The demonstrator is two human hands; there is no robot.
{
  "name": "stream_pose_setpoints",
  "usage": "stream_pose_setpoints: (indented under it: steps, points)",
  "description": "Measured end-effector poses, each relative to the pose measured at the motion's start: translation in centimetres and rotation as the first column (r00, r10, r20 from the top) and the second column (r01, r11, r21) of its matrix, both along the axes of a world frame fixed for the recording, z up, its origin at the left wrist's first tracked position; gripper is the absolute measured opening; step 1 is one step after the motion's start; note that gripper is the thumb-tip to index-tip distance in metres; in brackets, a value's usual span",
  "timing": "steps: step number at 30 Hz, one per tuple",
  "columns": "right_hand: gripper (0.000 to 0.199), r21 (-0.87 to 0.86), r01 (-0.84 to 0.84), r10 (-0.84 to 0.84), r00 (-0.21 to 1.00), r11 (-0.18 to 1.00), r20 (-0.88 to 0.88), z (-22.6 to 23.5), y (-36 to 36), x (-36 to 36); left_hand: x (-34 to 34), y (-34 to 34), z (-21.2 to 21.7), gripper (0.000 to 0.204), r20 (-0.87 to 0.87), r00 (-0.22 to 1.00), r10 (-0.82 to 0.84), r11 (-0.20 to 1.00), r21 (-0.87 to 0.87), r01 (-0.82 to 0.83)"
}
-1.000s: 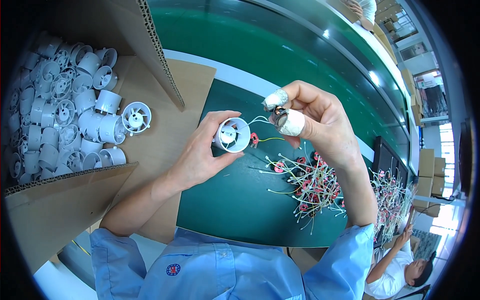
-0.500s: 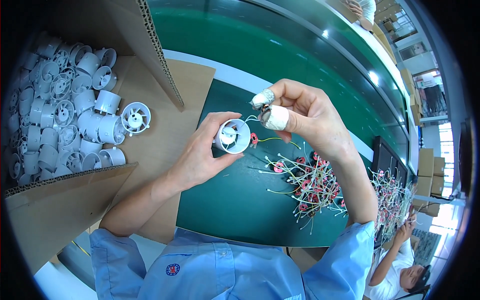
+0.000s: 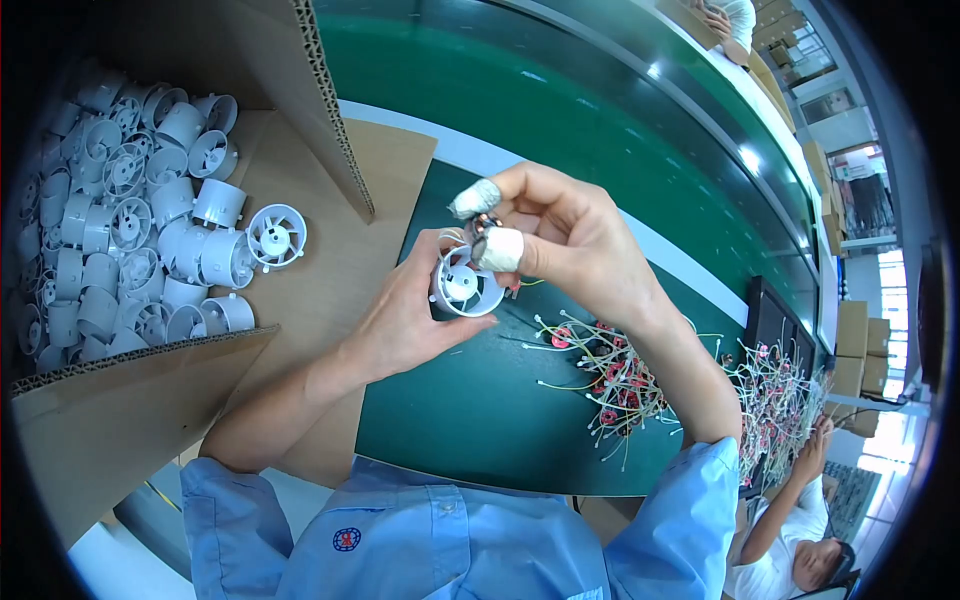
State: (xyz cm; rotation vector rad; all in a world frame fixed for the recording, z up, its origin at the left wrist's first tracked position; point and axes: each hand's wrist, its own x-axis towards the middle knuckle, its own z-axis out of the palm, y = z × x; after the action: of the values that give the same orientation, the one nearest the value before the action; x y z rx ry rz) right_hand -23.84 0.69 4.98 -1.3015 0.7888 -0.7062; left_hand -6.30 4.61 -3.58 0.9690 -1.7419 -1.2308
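My left hand is wrapped round a white round plastic fan housing, its open end with hub and blades facing up. Just above the rim, my right hand pinches a small dark motor coil with copper windings between thumb and forefinger, both tips covered in whitish wraps. Thin white wires run from the coil to the housing's far edge; where they end is hidden. Part of a red coil piece with a yellow wire shows on the green mat beside the housing.
Many similar housings fill an open cardboard box on the left; one housing sits apart. Wired red coils lie heaped right of centre, with another pile beyond my right arm. A co-worker sits at far right.
My right hand has moved left and slightly down with the coil, from beside the housing to over its far rim. The left hand still holds the housing, nearly in place.
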Motion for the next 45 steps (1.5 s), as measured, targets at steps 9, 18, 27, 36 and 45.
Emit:
stream_pose_setpoints:
  steps: [9,18,27,36,45]
  points:
    - [0.034,-0.407,-0.137,-0.087,0.869,0.903,-0.486,-0.1,2.6,-1.5,0.2,0.0,-1.5,0.067,-0.066,0.997,0.031,0.996,-0.083,-0.036]
    - [0.035,-0.882,-0.256,-0.44,0.79,0.395,-0.427,-2.0,4.0,-1.3,0.0,0.4,0.1,0.067,0.099,0.995,0.034,0.952,-0.306,-0.002]
    - [0.032,-0.858,-0.243,-0.417,0.793,0.452,-0.444,-3.1,4.6,-0.5,-0.1,0.7,0.8,0.065,0.073,0.995,0.061,0.916,-0.399,-0.026]
    - [0.029,-0.858,-0.262,-0.451,0.762,0.442,-0.465,-2.8,3.7,-0.8,-0.4,0.8,0.3,0.062,0.015,0.994,0.109,0.953,-0.287,-0.1]
    - [0.024,-0.62,-0.101,-0.294,0.813,0.778,-0.502,-3.5,3.7,-1.6,-0.3,1.0,0.2,0.062,-0.019,0.996,0.09,0.969,-0.229,-0.092]
